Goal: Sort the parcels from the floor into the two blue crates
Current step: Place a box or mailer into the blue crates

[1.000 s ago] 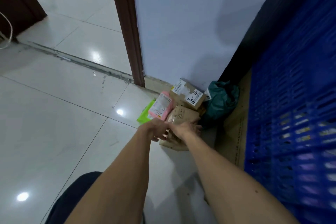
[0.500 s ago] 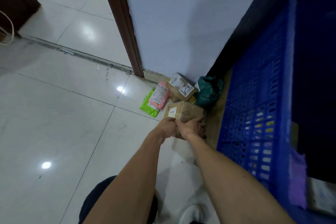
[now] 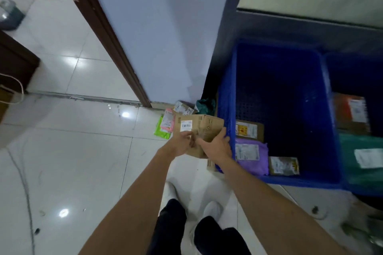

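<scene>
Both hands hold a brown cardboard box (image 3: pixel 204 127) with a white barcode label, lifted off the floor beside the left blue crate (image 3: pixel 227 109). My left hand (image 3: pixel 183 143) grips its near left edge; my right hand (image 3: pixel 217 146) grips its right side by the crate wall. On the floor by the wall lie a pink parcel (image 3: pixel 167 123), a green parcel (image 3: pixel 160 131), a small brown box (image 3: pixel 183 107) and a dark green bag (image 3: pixel 205 104). Inside that crate sit a brown parcel (image 3: pixel 249 130), a purple bag (image 3: pixel 251 155) and a small parcel (image 3: pixel 284 165). The right blue crate (image 3: pixel 350 189) holds an orange parcel (image 3: pixel 352 113) and a teal bag (image 3: pixel 362 157).
A white wall (image 3: pixel 161 37) with a dark brown door frame (image 3: pixel 107 35) stands behind the floor parcels. Glossy white tiles (image 3: pixel 72 161) spread to the left. A dark cabinet (image 3: pixel 14 64) and a white cable (image 3: pixel 17 89) stand at far left. My feet (image 3: pixel 192 209) are below the box.
The brown box has risen from the floor in both hands and moved toward the left crate's wall. My view has swung right, so both crates' insides now show.
</scene>
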